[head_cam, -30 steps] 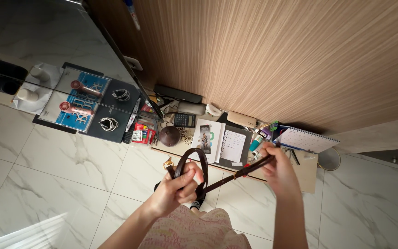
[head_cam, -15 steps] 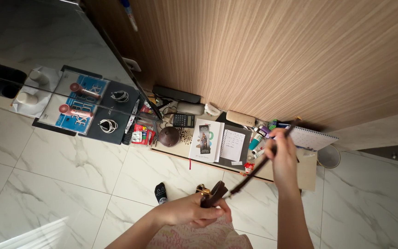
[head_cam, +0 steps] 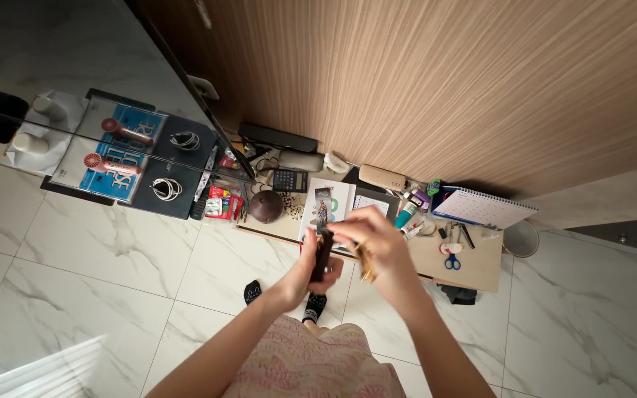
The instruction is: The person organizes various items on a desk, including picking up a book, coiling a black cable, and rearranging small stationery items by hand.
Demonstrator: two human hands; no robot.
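The floor [head_cam: 112,273] is pale marble tile with grey veining, and a wall of wood-grain panelling [head_cam: 422,81] rises behind a low, light wooden table [head_cam: 473,269] that stands against it. To the table's left a mirror [head_cam: 75,81] leans on the wall, doubling a dark tray [head_cam: 149,188] on the floor that carries a blue book, a small pink fan and a coiled white cable.

The table is crowded. Near its left end sit a brown round pot [head_cam: 265,207] and a black calculator [head_cam: 289,180]; an open booklet [head_cam: 333,203] lies toward the middle; a spiral notepad [head_cam: 481,208] stands tilted at the right back corner, with blue-handled scissors [head_cam: 450,262] near the right front edge. A small white round bin [head_cam: 522,239] stands on the floor just past the table's right end.

Both hands are raised in front of the table's front edge, above the floor and the person's black-socked feet. The left hand [head_cam: 305,269] is closed around a dark brown leather belt [head_cam: 321,254] — gathered into a short bundle whose long axis runs nearly upright in the view, its upper end pointing toward the table and wall. The right hand [head_cam: 371,239] curls over the bundle from the right, fingers bent and touching the belt's top — a gold-coloured buckle [head_cam: 366,265] hangs below its palm. How tightly the right fingers grip cannot be told.
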